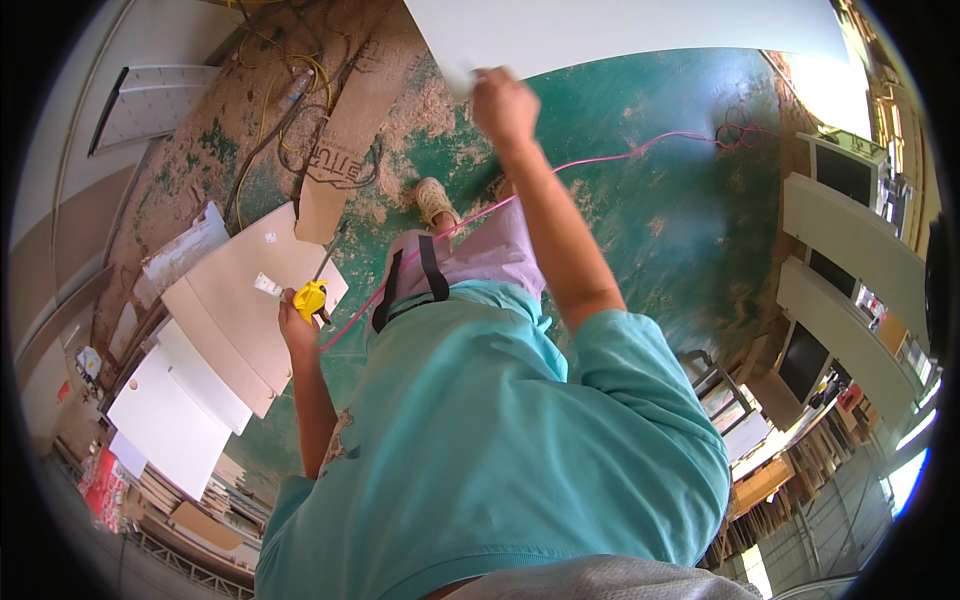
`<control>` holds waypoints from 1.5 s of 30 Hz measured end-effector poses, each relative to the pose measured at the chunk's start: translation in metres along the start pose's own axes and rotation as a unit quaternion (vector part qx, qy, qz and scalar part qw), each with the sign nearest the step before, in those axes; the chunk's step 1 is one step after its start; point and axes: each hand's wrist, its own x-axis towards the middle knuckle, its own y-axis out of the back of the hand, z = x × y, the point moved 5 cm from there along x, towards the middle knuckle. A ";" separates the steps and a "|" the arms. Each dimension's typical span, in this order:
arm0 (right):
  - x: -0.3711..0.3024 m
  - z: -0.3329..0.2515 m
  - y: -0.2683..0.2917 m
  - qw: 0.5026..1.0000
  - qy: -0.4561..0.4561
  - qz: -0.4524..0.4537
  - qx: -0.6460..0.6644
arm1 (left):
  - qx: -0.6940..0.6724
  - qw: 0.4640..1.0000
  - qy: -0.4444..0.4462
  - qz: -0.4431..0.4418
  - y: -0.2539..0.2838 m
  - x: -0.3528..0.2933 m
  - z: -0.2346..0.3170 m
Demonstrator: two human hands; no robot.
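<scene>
My left hand (297,318) is closed round a yellow air blow gun (311,299) with a long, thin dark nozzle pointing up and away. A small white piece (267,285) shows beside the same hand; whether the fingers hold it is unclear. A pink hose (600,158) runs past my legs toward the blow gun, though its joint is hidden. My right arm reaches forward. My right hand (504,108) is closed at the near left corner of a large white panel (620,35); motion blur hides what its fingertips hold.
Beige and white boards (225,300) lean or lie at the left. Cardboard (345,140), yellow and dark cables (262,140) and sawdust cover the green floor (650,230) ahead. Cabinets with dark openings (843,175) line the right side, with stacked wood strips (765,510) nearer me.
</scene>
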 end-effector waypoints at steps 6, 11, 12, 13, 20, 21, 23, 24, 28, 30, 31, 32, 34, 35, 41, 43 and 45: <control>-0.028 -0.004 -0.032 0.991 0.117 -0.038 -0.060 | 0.022 1.000 -0.003 -0.020 -0.032 0.047 0.004; -0.009 -0.081 -0.057 0.961 0.176 -0.196 0.089 | 0.027 0.998 0.001 0.056 -0.067 0.071 0.033; 0.041 -0.052 -0.048 0.979 0.117 -0.156 0.061 | -0.007 0.999 -0.001 0.054 -0.071 0.069 0.036; 0.093 -0.001 -0.043 0.984 0.011 -0.122 0.128 | -0.038 0.998 -0.001 0.049 -0.074 0.067 0.035; 0.354 0.206 0.023 0.950 -0.253 0.113 -0.142 | -0.044 0.982 0.095 0.159 -0.104 0.005 0.006; 0.373 0.175 -0.008 0.966 -0.191 0.115 -0.133 | -0.034 0.982 0.110 0.147 -0.107 0.002 -0.002; 0.382 0.066 -0.076 0.993 -0.025 0.079 -0.084 | -0.048 0.978 0.113 0.166 -0.126 -0.005 -0.001; 0.374 0.011 -0.110 0.997 0.021 0.048 -0.054 | -0.049 0.977 0.110 0.173 -0.135 -0.007 0.008; 0.301 -0.189 -0.185 0.883 0.276 -0.357 -0.129 | -0.096 0.970 0.089 0.206 -0.150 -0.009 0.032; 0.313 -0.199 -0.171 0.885 0.300 -0.327 -0.142 | -0.124 0.966 0.080 0.214 -0.145 -0.014 0.029; 0.336 -0.185 -0.162 0.892 0.292 -0.301 -0.169 | -0.133 0.968 0.073 0.201 -0.136 -0.016 0.023; 0.366 -0.159 -0.161 0.936 0.262 -0.218 -0.085 | -0.136 0.972 0.066 0.178 -0.130 -0.014 0.022; 0.384 -0.116 -0.170 0.936 0.298 -0.157 -0.099 | -0.139 0.968 0.084 0.190 -0.126 -0.012 0.013; 0.375 -0.109 -0.170 0.893 0.363 -0.178 -0.197 | -0.143 0.966 0.093 0.196 -0.126 -0.013 0.008; 0.119 -0.037 -0.062 0.790 0.444 -0.419 -0.055 | -0.122 0.973 0.115 0.159 -0.105 0.008 -0.024; 0.015 -0.012 -0.014 0.701 0.200 -0.664 -0.168 | -0.117 0.971 0.127 0.164 -0.100 0.015 -0.025; -0.050 0.031 0.000 0.656 0.425 -0.622 -0.042 | -0.131 0.969 0.125 0.166 -0.097 0.024 -0.018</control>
